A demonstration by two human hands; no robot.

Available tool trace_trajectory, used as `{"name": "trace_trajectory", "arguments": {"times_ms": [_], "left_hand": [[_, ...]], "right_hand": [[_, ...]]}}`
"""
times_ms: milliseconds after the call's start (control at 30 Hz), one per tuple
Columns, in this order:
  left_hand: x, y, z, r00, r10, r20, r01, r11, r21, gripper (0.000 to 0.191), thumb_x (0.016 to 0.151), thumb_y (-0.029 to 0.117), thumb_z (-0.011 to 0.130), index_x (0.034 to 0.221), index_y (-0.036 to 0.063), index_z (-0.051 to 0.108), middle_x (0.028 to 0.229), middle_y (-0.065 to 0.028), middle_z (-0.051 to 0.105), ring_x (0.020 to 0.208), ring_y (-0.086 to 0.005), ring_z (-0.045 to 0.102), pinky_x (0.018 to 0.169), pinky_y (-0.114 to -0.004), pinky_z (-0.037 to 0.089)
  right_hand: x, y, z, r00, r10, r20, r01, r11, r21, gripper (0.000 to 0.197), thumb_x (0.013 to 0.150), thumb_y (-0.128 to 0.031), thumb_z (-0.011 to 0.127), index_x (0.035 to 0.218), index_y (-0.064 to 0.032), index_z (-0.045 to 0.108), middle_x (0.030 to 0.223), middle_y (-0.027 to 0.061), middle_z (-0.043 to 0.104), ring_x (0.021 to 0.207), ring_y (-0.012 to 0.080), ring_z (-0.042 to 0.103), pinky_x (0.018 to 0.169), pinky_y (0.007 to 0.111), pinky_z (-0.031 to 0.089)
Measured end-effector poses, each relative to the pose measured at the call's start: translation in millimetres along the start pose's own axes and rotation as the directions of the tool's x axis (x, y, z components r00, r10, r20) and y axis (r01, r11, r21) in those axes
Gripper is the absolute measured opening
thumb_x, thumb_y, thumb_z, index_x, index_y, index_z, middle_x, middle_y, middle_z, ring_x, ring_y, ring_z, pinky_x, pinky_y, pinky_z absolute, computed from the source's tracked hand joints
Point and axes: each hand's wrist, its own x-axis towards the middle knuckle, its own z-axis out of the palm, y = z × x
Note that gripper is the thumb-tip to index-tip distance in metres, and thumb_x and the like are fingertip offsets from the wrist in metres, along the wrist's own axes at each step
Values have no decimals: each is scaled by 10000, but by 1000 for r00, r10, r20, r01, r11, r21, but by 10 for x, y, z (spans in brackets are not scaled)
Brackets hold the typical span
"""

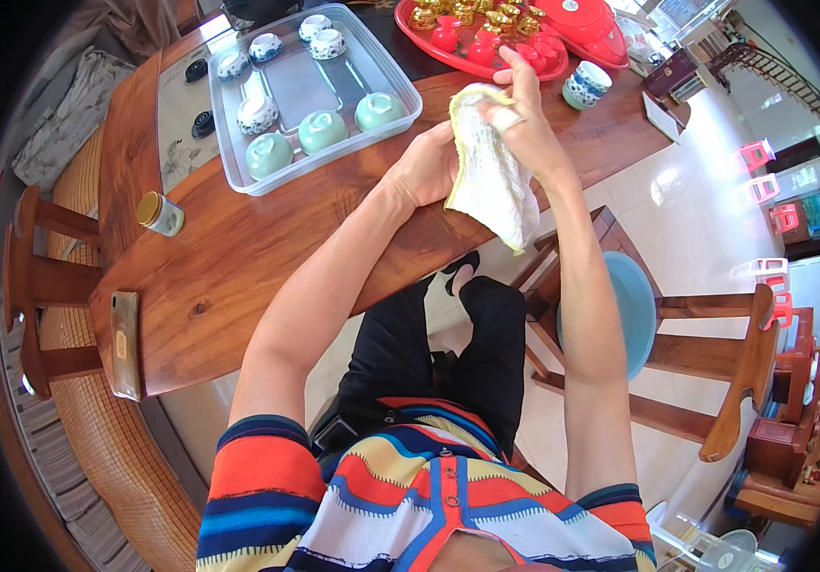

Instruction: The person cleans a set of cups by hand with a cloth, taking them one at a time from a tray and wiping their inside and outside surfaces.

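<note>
A white cloth with yellow edging point(492, 171) hangs between my two hands above the edge of the wooden table. My left hand point(428, 164) holds its left side, the fingers hidden behind the fabric. My right hand point(524, 125) grips the upper part, with the index finger pointing up. Whether a cup is under the cloth I cannot tell. To the left, a clear plastic tray point(410, 89) holds several upside-down cups, some blue-and-white point(256, 114), others pale green point(323, 131). Right of my hands stands a stack of cups point(586, 86).
A red tray point(438, 53) with gold ornaments and small red vases lies beyond my hands. A lidded jar point(161, 214) and a phone point(126, 346) are on the table point(238, 286) at left. A blue basin point(628, 314) sits on a wooden chair point(703, 357) at right.
</note>
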Motion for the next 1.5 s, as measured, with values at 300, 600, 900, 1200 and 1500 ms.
{"name": "trace_trajectory", "arguments": {"times_ms": [300,600,900,1200,1500], "left_hand": [[-28,32,21,998,23,-59,-23,1000,2,384,967,307,359,1234,45,445,1161,-121,557,1026,-247,577,922,-404,459],[-8,-20,65,996,40,-86,-18,969,247,398,959,358,395,1223,66,457,1140,-90,557,1028,-216,568,883,-376,486],[-16,-154,91,964,213,-156,-144,919,367,270,917,274,542,1088,65,526,986,-35,567,873,-115,548,769,-298,483],[-32,-152,105,944,306,-123,-188,805,563,272,946,277,472,1095,52,502,990,-34,528,933,-111,499,824,-282,423],[-65,-71,130,907,414,-71,-142,461,876,352,942,346,448,1127,48,470,948,-34,504,882,-101,445,771,-243,386]], "right_hand": [[-315,-68,66,989,-126,-75,108,971,-212,432,777,-181,667,1164,-67,512,1062,142,493,1027,302,467,876,374,397],[-391,54,159,987,-4,-163,-40,963,-267,227,776,-122,639,914,-23,489,963,155,527,867,358,551,719,424,444],[-505,283,304,937,71,-341,-115,987,-112,145,821,-55,547,947,-6,495,904,174,560,835,331,565,725,391,444],[-548,136,331,926,54,-375,-88,993,-74,172,811,-17,528,980,-22,496,922,184,551,856,383,554,727,436,440],[-507,114,313,931,149,-332,-207,967,-147,189,836,-134,564,993,-29,543,849,219,626,824,406,602,680,449,466]]}}
